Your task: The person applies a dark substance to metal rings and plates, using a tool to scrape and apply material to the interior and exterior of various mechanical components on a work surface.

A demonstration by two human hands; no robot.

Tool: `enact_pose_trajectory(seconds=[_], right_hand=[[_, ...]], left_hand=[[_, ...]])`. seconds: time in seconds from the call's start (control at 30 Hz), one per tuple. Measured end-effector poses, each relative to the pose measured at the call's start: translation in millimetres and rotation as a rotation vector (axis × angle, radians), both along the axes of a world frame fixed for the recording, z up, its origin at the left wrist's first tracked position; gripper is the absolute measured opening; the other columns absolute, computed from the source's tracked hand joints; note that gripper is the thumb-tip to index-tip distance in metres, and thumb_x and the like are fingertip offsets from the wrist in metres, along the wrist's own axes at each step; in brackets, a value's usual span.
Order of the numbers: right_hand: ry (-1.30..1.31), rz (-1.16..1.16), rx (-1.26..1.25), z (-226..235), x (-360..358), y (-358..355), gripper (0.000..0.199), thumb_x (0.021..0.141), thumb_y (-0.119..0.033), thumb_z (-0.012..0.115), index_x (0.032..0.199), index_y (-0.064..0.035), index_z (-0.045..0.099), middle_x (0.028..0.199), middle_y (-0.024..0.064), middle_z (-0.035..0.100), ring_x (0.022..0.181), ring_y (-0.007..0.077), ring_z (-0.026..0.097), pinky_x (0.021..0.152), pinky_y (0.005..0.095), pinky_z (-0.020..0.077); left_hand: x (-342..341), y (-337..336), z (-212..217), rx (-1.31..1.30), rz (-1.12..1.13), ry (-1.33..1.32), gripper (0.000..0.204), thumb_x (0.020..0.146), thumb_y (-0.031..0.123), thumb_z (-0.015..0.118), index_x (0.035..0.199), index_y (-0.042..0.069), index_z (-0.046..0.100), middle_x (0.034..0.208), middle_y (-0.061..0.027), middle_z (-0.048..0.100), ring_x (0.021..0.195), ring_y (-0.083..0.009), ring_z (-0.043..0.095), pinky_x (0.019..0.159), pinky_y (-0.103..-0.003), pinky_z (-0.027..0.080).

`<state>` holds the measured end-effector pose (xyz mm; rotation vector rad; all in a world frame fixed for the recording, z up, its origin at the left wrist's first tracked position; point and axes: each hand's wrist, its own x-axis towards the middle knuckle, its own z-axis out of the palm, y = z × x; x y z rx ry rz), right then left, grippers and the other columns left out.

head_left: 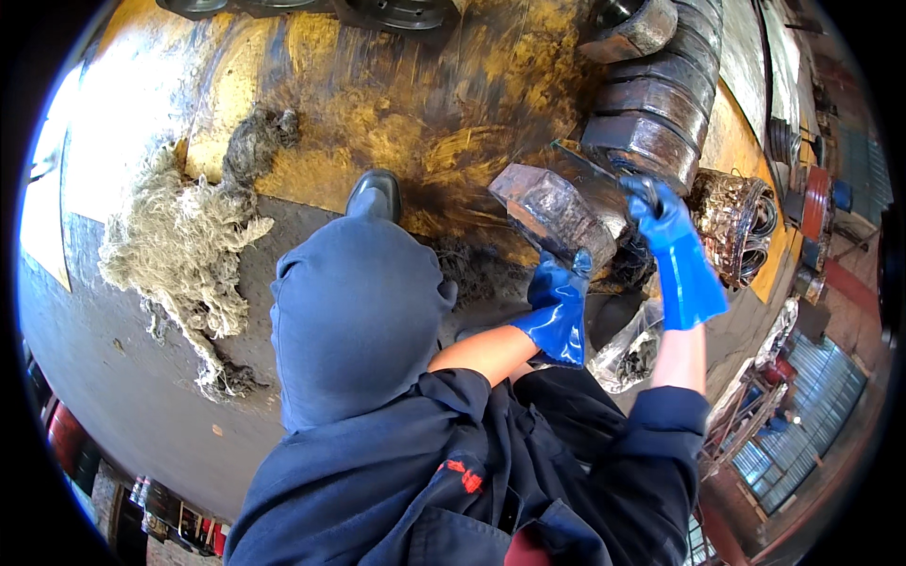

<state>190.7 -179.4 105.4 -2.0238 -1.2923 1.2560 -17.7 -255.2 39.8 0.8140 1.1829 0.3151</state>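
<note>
My left hand point(561, 292), in a blue rubber glove, grips the lower edge of a large hexagonal metal nut point(557, 212) smeared with dark grease. The nut is tilted, its flat faces toward the upper left. Closed round a thin dark stick-like tool point(590, 160) is my gloved right hand point(663, 215), just right of the nut. The tool slants to the upper left, over the nut's far side; its working end is too small to make out. Behind both hands lies a row of similar greasy nuts point(651, 99), pressed face to face.
Greasy yellow sheeting point(377, 123) covers the far surface. Pale fibrous tow point(179, 245) lies at left. A brown-wrapped bundle of rings point(731, 226) sits right of my right hand, a clear plastic bag point(628, 354) below it. My bent knee point(359, 311) and dark shoe point(376, 191) occupy the middle.
</note>
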Motion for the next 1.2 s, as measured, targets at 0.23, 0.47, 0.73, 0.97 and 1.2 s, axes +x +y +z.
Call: enact_pose_trajectory(seconds=[0.23, 0.47, 0.73, 0.97, 1.2], right_hand=[[-0.816, 1.365, -0.346, 69.6, -176.5, 178.4, 0.032, 0.07, -0.004, 0.066, 0.1, -0.0157, 0.069, 0.088, 0.011, 0.066, 0.082, 0.0344, 0.064, 0.07, 0.0439, 0.0527], [-0.864, 1.464, -0.384, -29.1, -177.8, 183.7, 0.027, 0.071, -0.006, 0.067, 0.097, -0.014, 0.069, 0.085, 0.0115, 0.066, 0.078, 0.0329, 0.065, 0.068, 0.042, 0.0529], [-0.886, 1.409, -0.381, 6.5, -158.7, 220.0, 0.026, 0.073, -0.007, 0.066, 0.098, -0.0118, 0.069, 0.086, 0.0121, 0.067, 0.078, 0.0307, 0.065, 0.068, 0.0403, 0.0528], [-0.856, 1.306, -0.349, -70.0, -162.9, 177.7, 0.025, 0.075, -0.007, 0.064, 0.1, -0.0099, 0.068, 0.087, 0.0126, 0.068, 0.079, 0.0288, 0.066, 0.068, 0.0387, 0.0528], [-0.847, 1.317, -0.37, -29.6, -152.7, 184.1, 0.024, 0.077, -0.008, 0.063, 0.101, -0.0081, 0.068, 0.088, 0.0131, 0.068, 0.079, 0.0269, 0.066, 0.069, 0.0372, 0.0527]], left_hand=[[-8.3, -0.5, 3.9, -0.073, 0.02, -0.069, 0.053, 0.088, 0.045, 0.067, 0.118, 0.002, 0.064, 0.117, -0.0212, 0.066, 0.108, -0.0375, 0.063, 0.091, -0.042, 0.049], [-10.3, -5.3, 9.7, -0.136, -0.01, -0.127, 0.053, 0.088, 0.046, 0.066, 0.117, 0.001, 0.064, 0.117, -0.0215, 0.066, 0.108, -0.0378, 0.062, 0.091, -0.042, 0.049], [-8.4, -3.6, 11.7, -0.159, 0.007, -0.144, 0.053, 0.088, 0.046, 0.065, 0.116, 0.001, 0.064, 0.116, -0.0218, 0.066, 0.107, -0.0381, 0.062, 0.091, -0.043, 0.049], [-7.7, -12.7, 16.9, -0.171, -0.026, -0.167, 0.052, 0.089, 0.046, 0.065, 0.116, 0.001, 0.065, 0.116, -0.0221, 0.066, 0.107, -0.0383, 0.062, 0.091, -0.043, 0.049], [-4.6, -13.8, 18.1, -0.185, -0.012, -0.171, 0.052, 0.089, 0.046, 0.064, 0.115, 0.001, 0.065, 0.115, -0.0224, 0.066, 0.107, -0.0385, 0.062, 0.09, -0.043, 0.049]])
